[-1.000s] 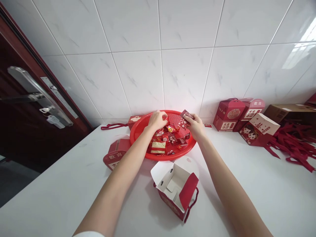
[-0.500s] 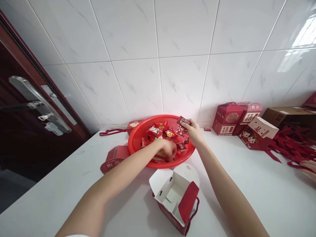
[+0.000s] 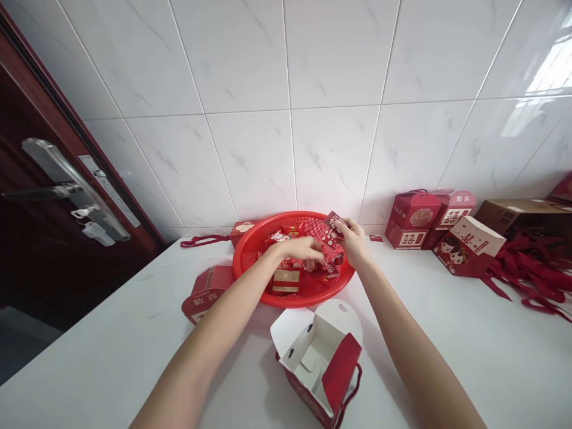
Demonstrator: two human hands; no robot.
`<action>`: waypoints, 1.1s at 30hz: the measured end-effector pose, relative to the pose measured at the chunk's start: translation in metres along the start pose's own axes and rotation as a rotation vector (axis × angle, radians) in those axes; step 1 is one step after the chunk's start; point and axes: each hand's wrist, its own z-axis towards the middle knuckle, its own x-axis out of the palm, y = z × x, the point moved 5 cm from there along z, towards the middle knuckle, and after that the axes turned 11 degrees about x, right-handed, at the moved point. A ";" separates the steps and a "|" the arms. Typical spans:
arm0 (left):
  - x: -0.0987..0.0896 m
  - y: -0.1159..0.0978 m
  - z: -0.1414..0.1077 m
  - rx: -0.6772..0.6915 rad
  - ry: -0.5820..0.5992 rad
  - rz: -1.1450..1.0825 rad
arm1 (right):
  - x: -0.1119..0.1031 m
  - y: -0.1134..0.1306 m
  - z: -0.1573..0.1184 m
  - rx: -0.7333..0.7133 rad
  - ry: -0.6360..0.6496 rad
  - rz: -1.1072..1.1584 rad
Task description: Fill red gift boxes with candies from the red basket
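Note:
A red plastic basket (image 3: 248, 289) holds several wrapped candies (image 3: 292, 230) and a tan-and-red packet (image 3: 286, 281). Inside it, my left hand (image 3: 306, 251) is bent down with curled fingers at some dark red wrappers; what the fingertips grip is hidden. At the basket's right rim, my right hand (image 3: 352, 239) pinches dark red candy packets (image 3: 333, 229) with white print. In front of the basket stands an open red gift box (image 3: 308, 381), white inside, with its flaps spread and a red cord handle at its side.
Left of the basket lies a red gift box (image 3: 208, 292); another box (image 3: 241, 229) with a ribbon sits behind. Closed red gift boxes (image 3: 411, 220), a tilted box (image 3: 465, 247), red ribbons (image 3: 531, 268) and a cardboard carton (image 3: 513, 208) stand at right. The tiled wall (image 3: 335, 155) bounds the table.
My left hand has moved right and back within the basket, uncovering the tan-and-red packet. My right hand keeps its packets at the rim. Another person's hand at the far right has left view.

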 end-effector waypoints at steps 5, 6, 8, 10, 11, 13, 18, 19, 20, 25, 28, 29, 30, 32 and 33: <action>-0.029 -0.002 -0.011 0.016 -0.329 0.041 | 0.000 0.000 0.000 -0.008 0.027 0.007; -0.030 -0.002 -0.012 0.014 -0.353 0.050 | 0.000 0.000 0.000 -0.006 0.030 0.010; -0.032 -0.001 -0.014 0.028 -0.400 0.072 | 0.000 0.000 -0.001 0.002 0.037 0.016; -0.034 -0.002 -0.014 0.073 -0.443 0.084 | 0.001 -0.001 -0.001 0.011 0.046 0.014; -0.035 -0.002 -0.013 0.105 -0.468 0.089 | 0.001 -0.001 -0.001 0.014 0.051 0.011; -0.038 -0.004 -0.013 0.179 -0.528 0.105 | 0.002 -0.001 -0.002 0.017 0.063 -0.005; -0.045 -0.006 -0.014 0.291 -0.667 0.106 | 0.005 0.001 -0.005 0.031 0.101 -0.042; -0.045 -0.006 -0.014 0.296 -0.680 0.110 | 0.005 0.001 -0.006 0.037 0.106 -0.039; -0.046 -0.006 -0.014 0.297 -0.691 0.120 | 0.005 0.001 -0.006 0.042 0.109 -0.032; -0.045 -0.007 -0.012 0.333 -0.712 0.124 | 0.004 0.002 -0.004 0.053 0.150 0.032; -0.042 -0.007 -0.010 0.359 -0.691 0.101 | 0.004 0.001 -0.003 0.084 0.193 0.074; -0.041 -0.007 -0.010 0.362 -0.679 0.092 | 0.004 0.001 -0.003 0.091 0.206 0.086; -0.040 -0.008 -0.009 0.365 -0.668 0.079 | 0.004 0.001 -0.003 0.097 0.217 0.097; -0.038 -0.010 -0.009 0.376 -0.659 0.037 | 0.005 0.002 -0.004 0.101 0.233 0.116; -0.038 -0.011 -0.010 0.382 -0.663 0.011 | 0.005 0.003 -0.004 0.099 0.238 0.123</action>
